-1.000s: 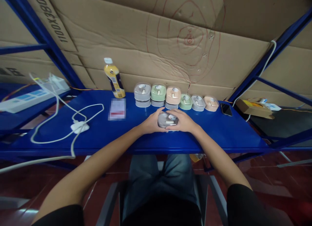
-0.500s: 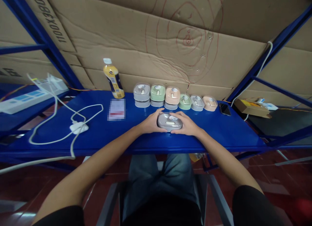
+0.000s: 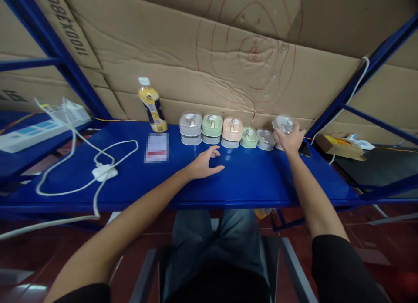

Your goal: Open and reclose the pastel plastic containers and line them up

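My right hand (image 3: 291, 139) grips a grey lidded box (image 3: 282, 124) at the right end of the row, over a peach box that it mostly hides. Whether the two touch I cannot tell. My left hand (image 3: 205, 163) rests over the blue table with its fingers apart, holding nothing. In front of it stand two-high stacks, topped by a grey box (image 3: 190, 121), a green box (image 3: 212, 122) and a peach box (image 3: 232, 127). Farther right are a single green box (image 3: 249, 137) and a single grey box (image 3: 265, 139).
A yellow bottle (image 3: 153, 105) stands at the back left, behind a blurred card (image 3: 156, 147). White cable with a white adapter (image 3: 105, 172) loops across the left side. A phone (image 3: 305, 149) lies partly hidden beyond my right hand, near an open carton (image 3: 341, 147).
The grey box has gone from between both hands at the table's middle to the row's right end, carried by my right hand. My left hand has let go and stays near the middle.
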Demonstrator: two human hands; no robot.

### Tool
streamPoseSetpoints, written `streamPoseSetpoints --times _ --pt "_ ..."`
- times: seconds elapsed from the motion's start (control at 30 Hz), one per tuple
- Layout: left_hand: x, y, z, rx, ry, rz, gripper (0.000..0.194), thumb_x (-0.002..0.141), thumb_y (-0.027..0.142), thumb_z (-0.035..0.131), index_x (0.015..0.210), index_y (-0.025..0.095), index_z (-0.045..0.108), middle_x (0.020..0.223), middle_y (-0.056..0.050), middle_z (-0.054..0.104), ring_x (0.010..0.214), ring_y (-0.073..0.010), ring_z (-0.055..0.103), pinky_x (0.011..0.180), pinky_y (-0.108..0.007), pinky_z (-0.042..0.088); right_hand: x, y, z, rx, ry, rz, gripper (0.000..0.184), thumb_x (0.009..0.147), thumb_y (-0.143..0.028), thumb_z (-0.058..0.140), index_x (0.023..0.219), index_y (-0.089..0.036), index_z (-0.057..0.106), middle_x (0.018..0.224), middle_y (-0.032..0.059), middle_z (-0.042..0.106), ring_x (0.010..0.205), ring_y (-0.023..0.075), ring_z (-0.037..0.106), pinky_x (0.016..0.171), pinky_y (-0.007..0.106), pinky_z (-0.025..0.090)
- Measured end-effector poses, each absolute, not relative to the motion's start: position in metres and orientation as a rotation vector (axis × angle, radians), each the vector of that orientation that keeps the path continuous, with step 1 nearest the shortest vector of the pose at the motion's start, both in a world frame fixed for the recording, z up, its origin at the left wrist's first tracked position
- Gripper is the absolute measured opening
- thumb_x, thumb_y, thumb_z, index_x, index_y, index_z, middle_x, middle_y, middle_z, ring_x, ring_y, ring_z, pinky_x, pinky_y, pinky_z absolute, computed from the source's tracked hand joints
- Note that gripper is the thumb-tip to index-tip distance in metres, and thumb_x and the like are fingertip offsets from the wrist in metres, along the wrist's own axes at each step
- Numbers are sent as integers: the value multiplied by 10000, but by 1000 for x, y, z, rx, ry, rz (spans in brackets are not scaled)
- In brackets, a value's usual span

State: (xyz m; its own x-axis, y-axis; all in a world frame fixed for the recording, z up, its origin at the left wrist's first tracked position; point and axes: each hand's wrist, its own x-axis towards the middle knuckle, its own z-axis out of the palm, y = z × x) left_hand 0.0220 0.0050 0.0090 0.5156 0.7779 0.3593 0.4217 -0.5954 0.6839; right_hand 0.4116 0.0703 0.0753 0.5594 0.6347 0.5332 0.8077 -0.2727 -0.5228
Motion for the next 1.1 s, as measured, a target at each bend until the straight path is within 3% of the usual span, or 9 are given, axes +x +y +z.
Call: streamPoseSetpoints --times 0.2,0.33,0.4,0.47,0.57,0.7,0.83,1.0,1.1 --pt "21 6 10 2241 979 881 763 864 491 748 1494 211 420 1332 -138 659 1241 -312 668 1123 -549 533 438 94 66 -2186 -1073 -227 878 700 -579 868 1385 -119 568 1384 293 534 1258 439 579 1024 554 451" --pt "21 5 11 2240 1002 834 775 870 492 748 1507 207 411 1365 -149 646 1261 -324 653 1124 -562 526 442 93 57 -2035 -1085 -188 997 724 -646 833 1443 -46 489 1428 373 460 1343 505 449 1096 682 337" --pt "21 5 11 2248 1005 829 770 873 488 748 1506 202 416 1370 -152 644 1264 -326 651 1122 -560 527 439 88 55 -1887 -1148 -255 913 812 -679 748 1476 -116 469 1495 328 431 1397 509 375 1153 724 270" --pt "21 5 11 2257 1010 832 755 870 484 753 1496 209 434 1364 -149 649 1259 -328 655 1111 -558 535 428 81 55 -1681 -1332 -354 715 920 -649 634 1467 -212 490 1556 238 428 1438 473 347 1211 707 251" --pt "21 6 10 2269 1012 840 731 866 484 760 1477 221 459 1360 -141 656 1251 -328 661 1104 -557 540 396 74 52 -1422 -1789 -380 588 989 -564 541 1446 -195 530 1608 195 438 1458 420 387 1250 639 295" --pt "21 5 9 2262 1028 827 732 866 504 753 1468 202 468 1374 -151 650 1262 -329 659 1111 -552 540 347 73 37 -1423 -2225 -214 726 910 -555 632 1499 -152 501 1666 189 415 1543 450 342 1254 659 302" --pt "21 5 10 2258 1025 815 736 865 515 754 1469 200 474 1387 -154 643 1280 -333 653 1120 -548 537 324 57 25 -1508 -2230 -161 804 855 -562 684 1498 -120 490 1627 244 454 1536 506 338 1230 731 284" --pt "21 2 13 2272 1021 826 714 867 493 760 1468 213 492 1362 -144 657 1256 -338 660 1098 -550 543 328 11 25 -1458 -2040 -263 578 891 -657 659 1251 -205 641 1330 210 653 1328 471 548 1115 683 453" --pt "22 1 15 2288 1006 818 751 845 509 784 1474 220 493 1354 -143 656 1259 -344 656 1104 -551 531 331 -7 24 -1528 -1847 -272 666 833 -759 690 1219 -218 632 1208 197 679 1213 461 616 1026 663 518"
